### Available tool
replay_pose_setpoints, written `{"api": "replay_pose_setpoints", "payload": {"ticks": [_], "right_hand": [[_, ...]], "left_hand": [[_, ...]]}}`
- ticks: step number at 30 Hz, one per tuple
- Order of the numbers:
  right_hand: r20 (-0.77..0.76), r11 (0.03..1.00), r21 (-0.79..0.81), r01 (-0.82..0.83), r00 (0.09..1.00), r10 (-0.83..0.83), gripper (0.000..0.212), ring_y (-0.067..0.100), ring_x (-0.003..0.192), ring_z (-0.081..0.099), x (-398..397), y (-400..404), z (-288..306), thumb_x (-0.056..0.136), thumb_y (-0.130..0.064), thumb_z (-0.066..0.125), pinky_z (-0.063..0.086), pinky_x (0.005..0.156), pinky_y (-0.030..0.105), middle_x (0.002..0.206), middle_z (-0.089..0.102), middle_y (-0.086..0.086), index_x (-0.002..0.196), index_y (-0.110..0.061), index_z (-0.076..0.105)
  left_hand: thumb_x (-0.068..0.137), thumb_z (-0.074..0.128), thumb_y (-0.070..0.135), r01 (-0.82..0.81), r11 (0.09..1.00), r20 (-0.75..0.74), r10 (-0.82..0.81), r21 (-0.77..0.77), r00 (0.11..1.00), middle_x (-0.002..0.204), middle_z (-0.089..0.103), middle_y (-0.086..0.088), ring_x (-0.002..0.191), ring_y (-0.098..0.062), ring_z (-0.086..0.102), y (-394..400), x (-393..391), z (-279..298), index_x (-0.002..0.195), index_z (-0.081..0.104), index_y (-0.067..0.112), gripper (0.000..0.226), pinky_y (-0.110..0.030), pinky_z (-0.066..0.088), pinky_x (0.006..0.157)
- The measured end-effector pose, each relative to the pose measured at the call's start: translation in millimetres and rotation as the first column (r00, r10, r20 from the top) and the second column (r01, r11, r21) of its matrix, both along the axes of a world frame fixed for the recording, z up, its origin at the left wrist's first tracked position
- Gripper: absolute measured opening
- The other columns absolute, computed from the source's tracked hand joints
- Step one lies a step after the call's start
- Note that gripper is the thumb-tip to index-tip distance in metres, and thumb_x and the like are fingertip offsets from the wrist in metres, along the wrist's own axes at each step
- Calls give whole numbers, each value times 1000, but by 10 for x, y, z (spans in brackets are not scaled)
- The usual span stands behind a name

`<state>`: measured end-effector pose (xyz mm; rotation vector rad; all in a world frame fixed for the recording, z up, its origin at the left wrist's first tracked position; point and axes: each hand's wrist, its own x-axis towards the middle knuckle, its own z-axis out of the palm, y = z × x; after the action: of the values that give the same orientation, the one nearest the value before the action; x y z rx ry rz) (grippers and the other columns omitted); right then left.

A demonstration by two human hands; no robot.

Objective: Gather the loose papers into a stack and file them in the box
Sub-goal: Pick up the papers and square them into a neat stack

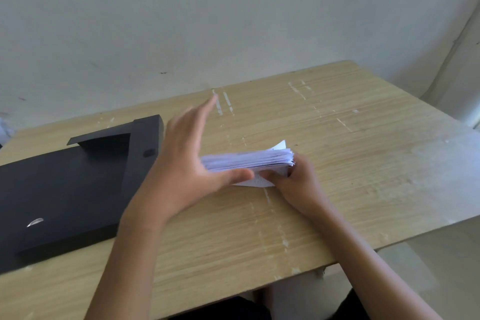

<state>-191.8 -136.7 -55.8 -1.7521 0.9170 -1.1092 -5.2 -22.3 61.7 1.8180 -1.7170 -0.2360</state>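
A stack of white papers (249, 160) stands on its long edge near the middle of the wooden table (363, 150). My right hand (296, 182) grips the stack's right end, fingers curled round it. My left hand (184, 161) is flat against the stack's left end, fingers straight and pointing away, thumb lying along the near face of the sheets. The black file box (65, 189) lies flat on the table to the left, its slanted opening facing the far side.
The table stands against a pale wall (233, 21). Its near edge and right edge are close to my arms. White scuff marks run across the wood.
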Motion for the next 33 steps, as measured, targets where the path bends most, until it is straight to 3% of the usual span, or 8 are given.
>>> {"api": "replay_pose_setpoints", "payload": {"ticks": [3,5,10,16,24,28,31,33], "right_hand": [[13,1000,-10,-2,1000,2,24,1,72,65,3,0,0,78,-5,80,51,65,20,82,74,-8,88,-25,73],[23,1000,-10,-1,1000,1,28,-1,69,64,6,15,10,78,-4,80,50,63,20,80,73,-9,87,-29,71],[44,999,-10,41,998,-40,26,-1,77,70,52,30,21,84,-17,79,54,64,18,84,74,-11,101,-28,64],[-57,993,-112,43,997,-49,23,-10,71,61,38,2,-66,93,2,62,43,64,9,80,64,-20,114,-6,59],[-8,994,-90,62,998,-63,27,-16,71,59,42,2,-27,86,7,63,41,62,4,76,65,-20,102,-14,64],[19,994,-28,108,994,-108,47,-15,66,58,55,28,20,78,0,76,42,59,6,74,65,-35,86,-42,58],[-28,994,-16,110,993,-111,44,-16,63,58,57,23,18,73,-1,81,41,58,5,66,66,-22,87,-38,62],[-50,996,-23,85,995,-86,38,-17,63,58,51,32,31,74,1,80,41,58,4,68,65,-22,88,-32,65]], "left_hand": [[68,72,80,123,978,403,-181,167,897,171,15,14,158,-12,9,-304,-215,50,165,-2,33,132,-38,23,125],[86,64,70,65,949,557,-235,307,797,165,35,5,149,-22,36,-458,-297,-22,165,-2,30,111,-45,39,114],[96,66,15,113,986,667,-168,124,726,123,68,12,97,-26,73,-524,-303,-183,149,29,36,67,-43,59,72],[104,54,19,147,985,607,-174,95,775,112,69,11,100,-21,67,-489,-360,-261,139,44,31,38,-35,48,77],[101,55,10,71,990,589,-130,123,798,76,56,9,82,-26,65,-541,-311,-178,109,52,24,17,-35,43,65],[96,61,11,116,991,538,-135,70,832,66,57,14,74,-25,61,-563,-290,-28,86,55,31,23,-33,44,62],[97,67,26,150,965,454,-235,217,859,64,50,11,72,-26,59,-596,-226,-15,74,46,34,32,-34,42,60],[98,67,35,140,915,367,-287,379,885,74,57,5,73,-23,58,-599,-193,-40,88,52,32,19,-36,46,64]]}}
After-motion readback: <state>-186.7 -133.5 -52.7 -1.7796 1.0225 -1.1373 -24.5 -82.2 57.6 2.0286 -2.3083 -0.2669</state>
